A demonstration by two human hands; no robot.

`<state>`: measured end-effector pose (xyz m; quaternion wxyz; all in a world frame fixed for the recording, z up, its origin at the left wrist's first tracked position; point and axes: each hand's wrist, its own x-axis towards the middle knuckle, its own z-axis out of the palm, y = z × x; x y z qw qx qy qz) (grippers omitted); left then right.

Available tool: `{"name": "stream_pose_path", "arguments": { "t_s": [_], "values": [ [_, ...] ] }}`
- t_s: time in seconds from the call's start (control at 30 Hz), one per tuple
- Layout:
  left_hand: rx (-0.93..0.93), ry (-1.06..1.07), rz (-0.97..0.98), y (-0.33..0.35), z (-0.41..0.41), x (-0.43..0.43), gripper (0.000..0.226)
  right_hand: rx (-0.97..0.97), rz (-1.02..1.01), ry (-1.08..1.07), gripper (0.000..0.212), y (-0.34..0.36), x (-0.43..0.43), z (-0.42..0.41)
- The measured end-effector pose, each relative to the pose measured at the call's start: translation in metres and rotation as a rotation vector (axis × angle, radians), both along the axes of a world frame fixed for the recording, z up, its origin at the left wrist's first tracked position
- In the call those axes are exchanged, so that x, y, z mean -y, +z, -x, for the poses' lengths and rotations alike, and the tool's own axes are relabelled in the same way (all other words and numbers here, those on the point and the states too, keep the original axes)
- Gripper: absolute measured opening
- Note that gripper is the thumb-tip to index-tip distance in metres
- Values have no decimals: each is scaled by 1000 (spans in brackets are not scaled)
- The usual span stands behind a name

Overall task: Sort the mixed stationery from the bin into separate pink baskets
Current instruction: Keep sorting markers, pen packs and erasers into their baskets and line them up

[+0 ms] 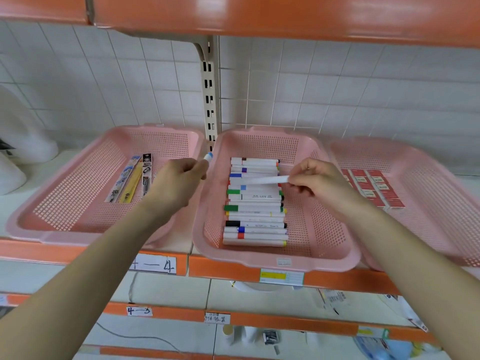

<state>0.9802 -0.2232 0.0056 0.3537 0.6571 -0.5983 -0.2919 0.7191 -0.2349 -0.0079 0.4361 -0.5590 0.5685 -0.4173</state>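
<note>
In my right hand (315, 181) I have a white marker (262, 180) pinched by one end between thumb and fingertips. It lies nearly level and points left, just above the row of markers (255, 203) in the middle basket (246, 259). Those markers lie side by side, stacked from the front of the basket toward the back. Their bodies are white, with caps and bands in green, blue, red, black, purple and yellow. My left hand (179, 181) is curled around a second marker (208, 157), and only its blue-and-white tip shows above the knuckles. It hangs over the gap between the middle basket and the left basket (65, 236). I cannot tell how much of that marker is inside the fist. The left basket holds a few long flat packs of pens (132, 178) lying close together near its middle. The right basket (428, 172) holds small red boxes (374, 188) packed in neat rows against its near-left side. All three pink baskets sit beside one another on a shelf with an orange front edge (223, 271). A handwritten label (154, 265) and a yellow price tag (281, 276) are stuck to that edge. Behind the baskets is a white tiled wall (337, 100) with a slotted upright (209, 100). Another orange shelf (259, 14) runs overhead, and more orange-edged shelves sit below.
</note>
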Motion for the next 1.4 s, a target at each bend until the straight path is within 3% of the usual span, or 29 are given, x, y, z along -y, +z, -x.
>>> {"name": "stream_pose_path", "arguments": {
  "t_s": [0.13, 0.33, 0.57, 0.7, 0.93, 1.07, 1.4],
  "values": [
    [-240, 48, -74, 5, -4, 1, 27, -212, -61, 74, 16, -13, 4, -6],
    [-477, 1, -120, 4, -5, -4, 30, -636, 13, 207, 20, -31, 12, -12],
    [-583, -94, -113, -5, -6, -9, 19, -901, 146, 255, 12, -35, 9, -15],
    [-581, -152, -93, -6, -2, -12, 8, -921, 149, 278, 14, -37, 9, -16],
    [-291, -310, -81, -11, 14, -10, 24, -851, 67, 214, 12, -39, 10, -13],
    [94, -367, -4, -21, 21, -5, 22, -811, 4, 192, 13, -39, 13, -11],
    [826, -567, 84, -33, 43, 3, 15, -799, -20, 204, 12, -36, 11, -10]
  ]
}}
